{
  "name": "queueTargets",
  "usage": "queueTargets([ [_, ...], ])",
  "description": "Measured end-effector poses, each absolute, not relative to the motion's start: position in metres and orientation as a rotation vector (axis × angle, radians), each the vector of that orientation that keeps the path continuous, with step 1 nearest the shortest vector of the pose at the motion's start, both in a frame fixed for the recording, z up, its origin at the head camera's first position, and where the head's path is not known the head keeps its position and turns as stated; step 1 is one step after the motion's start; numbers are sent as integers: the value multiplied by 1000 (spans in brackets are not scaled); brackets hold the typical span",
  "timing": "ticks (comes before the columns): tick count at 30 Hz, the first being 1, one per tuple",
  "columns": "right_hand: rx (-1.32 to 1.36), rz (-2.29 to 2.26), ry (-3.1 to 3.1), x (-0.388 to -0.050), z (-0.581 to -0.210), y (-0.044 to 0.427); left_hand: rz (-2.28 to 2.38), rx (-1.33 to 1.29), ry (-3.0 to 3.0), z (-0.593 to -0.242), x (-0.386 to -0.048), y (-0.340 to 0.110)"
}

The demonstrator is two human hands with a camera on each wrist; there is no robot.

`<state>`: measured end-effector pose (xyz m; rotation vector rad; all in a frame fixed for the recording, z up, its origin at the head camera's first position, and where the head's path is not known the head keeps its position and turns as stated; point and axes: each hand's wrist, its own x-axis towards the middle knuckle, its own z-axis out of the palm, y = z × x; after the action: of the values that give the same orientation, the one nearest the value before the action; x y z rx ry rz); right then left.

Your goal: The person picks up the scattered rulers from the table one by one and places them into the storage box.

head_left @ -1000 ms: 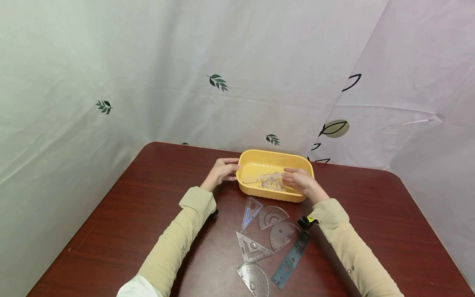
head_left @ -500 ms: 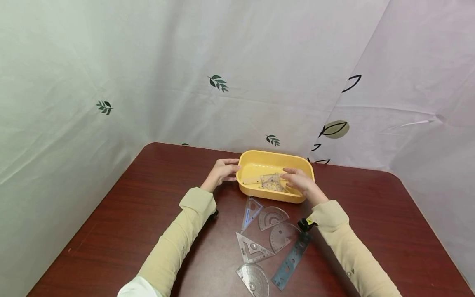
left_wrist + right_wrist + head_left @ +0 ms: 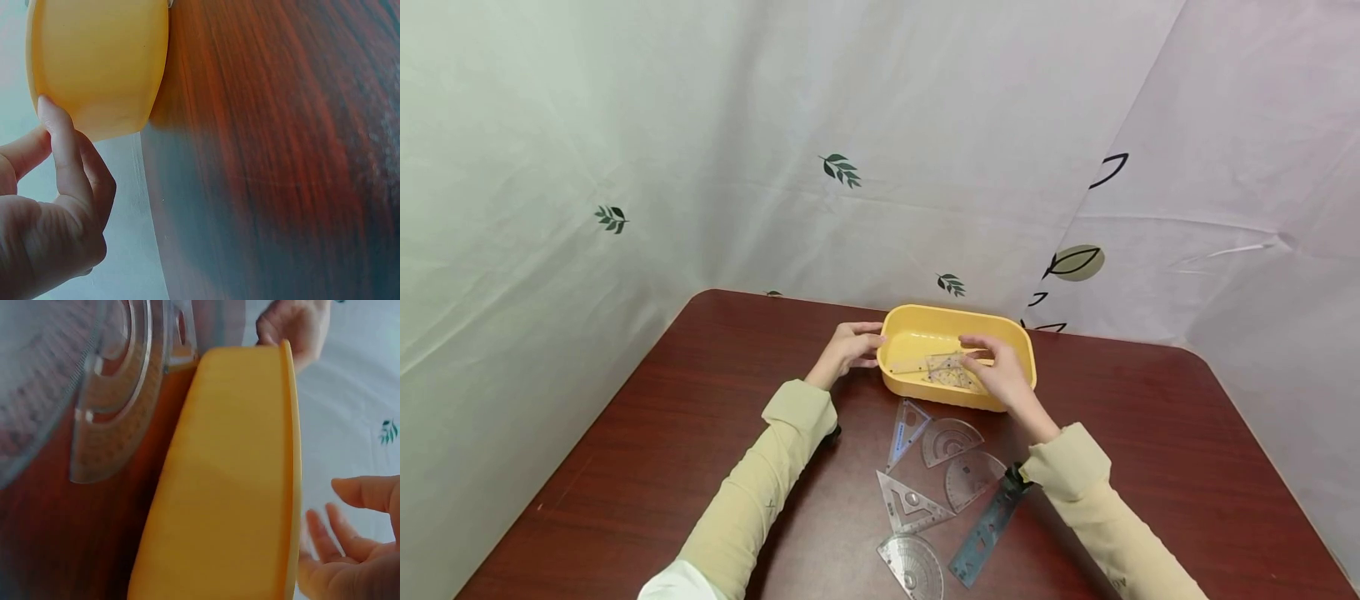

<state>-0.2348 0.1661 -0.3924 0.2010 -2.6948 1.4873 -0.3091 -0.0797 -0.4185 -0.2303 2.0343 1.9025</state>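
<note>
The person's left hand had hold of the near end of a yellow box, thumb against the rim and the other fingers curved about that end. The box lay directly to that hand's right and under the right hand. I saw the right one half-open above the box, thumb and fingers parted; nothing showed between them. Just beyond its fingertips, a small heap of clear drawing pieces lay on the box floor, with a clear strip reaching from it toward the left hand.

Nearer the person than both hands, a blue-marked triangle lay just outside the box, beside an upper protractor. A middle protractor, a larger triangle and a lower protractor followed. A dark green ruler slanted below the right wrist. Everything rested on a reddish-brown table, and pale cloth hung beyond the hands.
</note>
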Motion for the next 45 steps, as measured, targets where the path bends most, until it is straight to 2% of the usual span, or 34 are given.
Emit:
queueTargets([
  [9,295,1557,-2684,-210,-400,146,1888,-241,2049,-416,-308,-80],
  [27,545,1008,-2839,-190,-416,113,1904,-212,2036,-418,-309,-79],
  [36,550,560,-2869,-185,-428,102,1905,-222,2029,-418,-309,-80],
  [45,648,366,-2943,-179,-431,99,1913,-208,2027,-417,-307,-81],
])
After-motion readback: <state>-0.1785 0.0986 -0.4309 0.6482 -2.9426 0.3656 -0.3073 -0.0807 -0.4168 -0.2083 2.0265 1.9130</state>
